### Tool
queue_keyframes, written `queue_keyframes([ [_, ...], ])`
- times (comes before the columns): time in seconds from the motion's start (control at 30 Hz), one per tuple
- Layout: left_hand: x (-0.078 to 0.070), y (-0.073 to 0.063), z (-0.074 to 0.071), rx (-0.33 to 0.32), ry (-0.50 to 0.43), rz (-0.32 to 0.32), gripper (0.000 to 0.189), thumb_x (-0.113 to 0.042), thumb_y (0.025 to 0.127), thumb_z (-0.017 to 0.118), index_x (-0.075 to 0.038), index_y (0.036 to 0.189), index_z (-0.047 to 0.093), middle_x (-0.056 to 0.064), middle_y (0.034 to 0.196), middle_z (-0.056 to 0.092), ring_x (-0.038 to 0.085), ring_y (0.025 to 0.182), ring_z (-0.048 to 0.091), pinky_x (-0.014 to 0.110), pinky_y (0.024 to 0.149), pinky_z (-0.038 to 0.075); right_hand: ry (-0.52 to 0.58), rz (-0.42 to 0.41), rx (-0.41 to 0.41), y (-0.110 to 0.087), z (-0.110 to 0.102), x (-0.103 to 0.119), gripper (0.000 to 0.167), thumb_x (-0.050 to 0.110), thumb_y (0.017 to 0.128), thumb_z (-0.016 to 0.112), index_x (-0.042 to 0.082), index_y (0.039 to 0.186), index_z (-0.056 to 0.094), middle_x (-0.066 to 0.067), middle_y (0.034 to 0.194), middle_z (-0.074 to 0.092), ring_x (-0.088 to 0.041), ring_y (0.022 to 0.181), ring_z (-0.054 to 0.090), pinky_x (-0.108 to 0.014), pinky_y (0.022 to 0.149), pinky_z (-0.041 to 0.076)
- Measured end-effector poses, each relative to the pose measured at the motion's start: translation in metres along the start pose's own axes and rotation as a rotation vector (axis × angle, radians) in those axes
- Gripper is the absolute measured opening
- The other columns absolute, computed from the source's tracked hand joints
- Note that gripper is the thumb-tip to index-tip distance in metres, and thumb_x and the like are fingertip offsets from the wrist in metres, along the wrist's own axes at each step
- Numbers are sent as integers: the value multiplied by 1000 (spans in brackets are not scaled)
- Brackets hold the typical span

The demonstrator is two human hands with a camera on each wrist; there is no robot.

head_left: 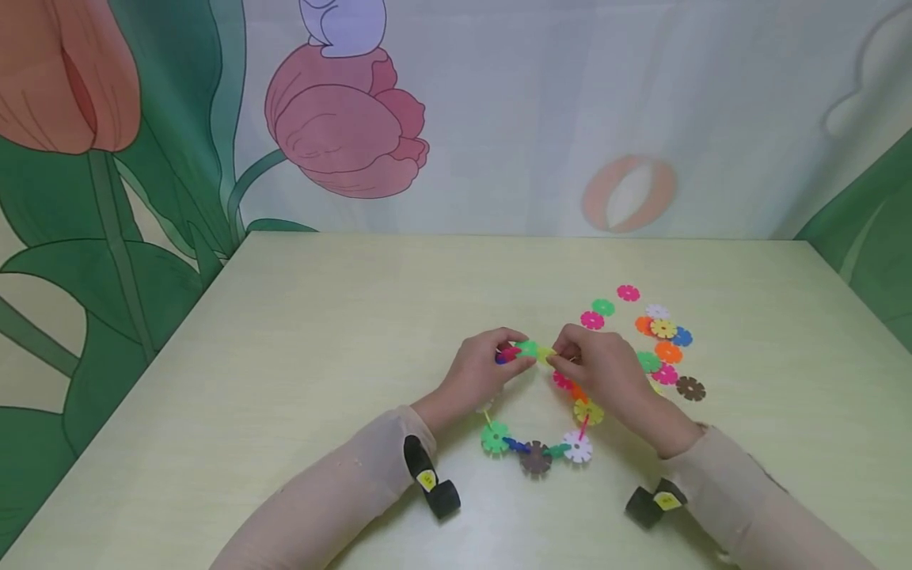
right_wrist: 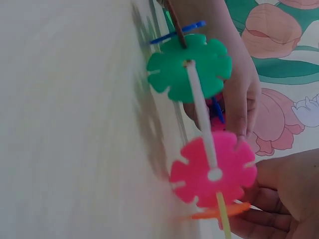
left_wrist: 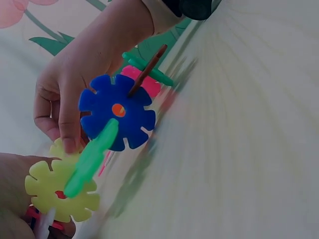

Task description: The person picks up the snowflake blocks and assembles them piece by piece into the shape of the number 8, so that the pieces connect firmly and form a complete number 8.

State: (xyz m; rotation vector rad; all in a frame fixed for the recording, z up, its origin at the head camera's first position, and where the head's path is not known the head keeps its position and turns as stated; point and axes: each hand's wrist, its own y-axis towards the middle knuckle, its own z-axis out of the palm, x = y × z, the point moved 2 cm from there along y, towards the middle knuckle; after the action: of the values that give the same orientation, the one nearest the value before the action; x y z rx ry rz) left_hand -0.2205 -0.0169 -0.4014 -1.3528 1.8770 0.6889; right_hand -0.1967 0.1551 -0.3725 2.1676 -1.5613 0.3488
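As the left grip pinches a green disc, the right grip pinches a yellow disc; linked discs curve nearer, loose discs lie right!

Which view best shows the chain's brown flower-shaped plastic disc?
Head: the brown flower-shaped plastic disc shows its notched face. Left wrist shows only its thin edge; right wrist too, near the frame's top.

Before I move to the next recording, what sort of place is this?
Probably an indoor play or craft corner: a pale tabletop, a large flower-printed backdrop behind it, and colourful notched discs, some loose, others joined into a chain.
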Motion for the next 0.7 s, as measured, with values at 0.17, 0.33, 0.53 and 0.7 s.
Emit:
queue_keyframes([
  [0.17, -1, -1, 3, -19, -39, -39, 35, -29, 87, 71, -14, 118, 64, 3, 114, 67, 17, 100, 61, 30, 88, 54, 37, 4, -57, -1, 6, -2, 11, 12, 83, 74, 9, 83, 64, -3, 75, 71, -16, 67, 64, -32, 67, 53],
  [0.33, -3, -3, 5, -47, -34, -52, 33, -27, 87, 71, -13, 116, 64, 4, 106, 68, 17, 93, 60, 29, 83, 55, 118, 33, -62, 1, 11, -6, 10, 12, 84, 74, 9, 84, 65, -4, 77, 72, -20, 75, 68, -34, 71, 56],
  [0.53, -5, -6, 4, -92, 4, -42, 32, -25, 88, 71, -11, 116, 64, 7, 105, 68, 17, 91, 60, 31, 82, 54, 185, 64, -66, 2, 16, -8, 9, 12, 84, 73, 9, 85, 65, -2, 77, 71, -23, 82, 69, -38, 77, 57],
  [0.7, -8, -6, 6, -111, 35, 0, 34, -25, 88, 71, -8, 117, 63, 9, 107, 69, 19, 92, 62, 33, 83, 54, 196, 56, -83, 2, 15, -9, 8, 12, 84, 73, 10, 84, 66, -3, 77, 72, -24, 84, 69, -43, 82, 56],
])
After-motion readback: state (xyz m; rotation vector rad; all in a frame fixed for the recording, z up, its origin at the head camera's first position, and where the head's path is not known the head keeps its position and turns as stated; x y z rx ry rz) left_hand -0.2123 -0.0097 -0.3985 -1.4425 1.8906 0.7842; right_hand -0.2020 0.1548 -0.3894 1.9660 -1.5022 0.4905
